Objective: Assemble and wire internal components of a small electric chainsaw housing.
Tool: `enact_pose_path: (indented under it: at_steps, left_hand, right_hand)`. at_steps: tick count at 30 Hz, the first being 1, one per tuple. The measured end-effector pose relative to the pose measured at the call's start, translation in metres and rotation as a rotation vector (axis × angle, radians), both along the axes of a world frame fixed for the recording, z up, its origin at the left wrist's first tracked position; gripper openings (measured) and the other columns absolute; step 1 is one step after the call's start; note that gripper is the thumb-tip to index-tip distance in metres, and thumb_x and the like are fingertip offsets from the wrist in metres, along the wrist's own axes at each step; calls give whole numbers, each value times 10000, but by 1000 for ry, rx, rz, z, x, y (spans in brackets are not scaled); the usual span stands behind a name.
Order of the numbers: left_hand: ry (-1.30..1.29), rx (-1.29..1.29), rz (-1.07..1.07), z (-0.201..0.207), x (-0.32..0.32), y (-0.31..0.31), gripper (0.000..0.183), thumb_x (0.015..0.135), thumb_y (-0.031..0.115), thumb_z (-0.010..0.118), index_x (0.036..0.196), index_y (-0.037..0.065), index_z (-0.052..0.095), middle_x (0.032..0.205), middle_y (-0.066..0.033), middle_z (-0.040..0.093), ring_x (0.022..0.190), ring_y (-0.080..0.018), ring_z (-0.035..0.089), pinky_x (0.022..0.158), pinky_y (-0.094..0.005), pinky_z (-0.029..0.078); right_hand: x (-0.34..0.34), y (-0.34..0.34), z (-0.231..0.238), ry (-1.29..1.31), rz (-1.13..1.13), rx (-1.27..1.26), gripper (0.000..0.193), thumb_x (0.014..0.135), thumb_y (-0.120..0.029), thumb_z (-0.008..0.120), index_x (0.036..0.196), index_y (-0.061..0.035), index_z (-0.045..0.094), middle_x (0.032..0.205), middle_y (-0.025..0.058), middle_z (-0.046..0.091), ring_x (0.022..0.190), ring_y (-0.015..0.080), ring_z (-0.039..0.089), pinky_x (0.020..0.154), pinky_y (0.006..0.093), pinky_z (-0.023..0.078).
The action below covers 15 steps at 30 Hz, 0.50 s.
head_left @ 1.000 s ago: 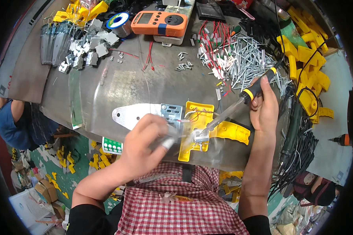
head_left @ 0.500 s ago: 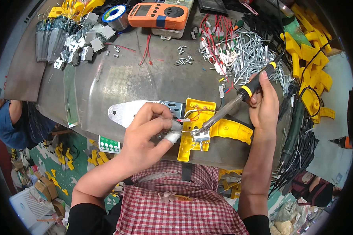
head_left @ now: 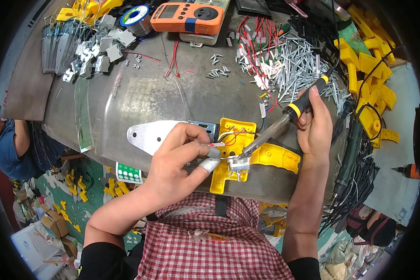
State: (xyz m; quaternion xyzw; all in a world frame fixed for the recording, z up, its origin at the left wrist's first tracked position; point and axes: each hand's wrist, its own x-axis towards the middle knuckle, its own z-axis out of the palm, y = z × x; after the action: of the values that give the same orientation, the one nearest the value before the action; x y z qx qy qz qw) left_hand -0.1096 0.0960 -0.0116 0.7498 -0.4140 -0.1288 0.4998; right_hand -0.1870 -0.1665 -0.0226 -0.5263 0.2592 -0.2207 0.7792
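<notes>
Handle shell of yellow plastic (head_left: pixel 276 157), wired inside, lies by the near edge of the grey metal table (head_left: pixel 135 102). Left grip (head_left: pixel 178 156) pinches thin wire (head_left: pixel 223 158); right grip (head_left: pixel 315 128) wraps a black-and-yellow soldering iron (head_left: pixel 271 132). Open room lies beyond a pale tapered plate (head_left: pixel 147 134).

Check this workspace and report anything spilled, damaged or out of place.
Yellow plastic pieces lie scattered on the green floor at lower left, untidy unless stored there. Short screws lie loose on the bench, apart from the heap of longer screws at upper right. No damage is visible on the soldering iron or yellow housing.
</notes>
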Motion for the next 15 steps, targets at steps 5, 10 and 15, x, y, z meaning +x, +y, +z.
enact_pose_path:
  at_steps: [5, 10, 15]
  left_hand:
    - [54, 51, 31, -2, -1, 4, 164, 685, -19, 685, 824, -11, 598, 987, -94, 508, 879, -188, 541, 746, -291, 455]
    - [27, 61, 24, 3, 3, 5, 118, 714, -16, 659, 826, -3, 622, 962, -93, 549, 879, -192, 549, 745, -295, 449]
    - [-397, 161, 38, 11, 27, 18, 122, 822, 5, 557, 922, 6, 625, 876, -72, 627, 775, -178, 562, 639, -281, 450]
  right_hand:
    - [2, 2, -4, 28, -22, 12, 292, 960, -301, 500, 898, -27, 577, 619, -12, 503, 470, 43, 362, 452, 203, 275]
    - [4, 4, -3, 36, -33, 1, 287, 966, -298, 488, 895, -34, 575, 627, -9, 514, 473, 46, 363, 454, 204, 274]
    - [3, 3, -3, 14, -1, 5, 264, 947, -298, 532, 829, -63, 556, 665, -5, 537, 516, 31, 411, 446, 185, 276]
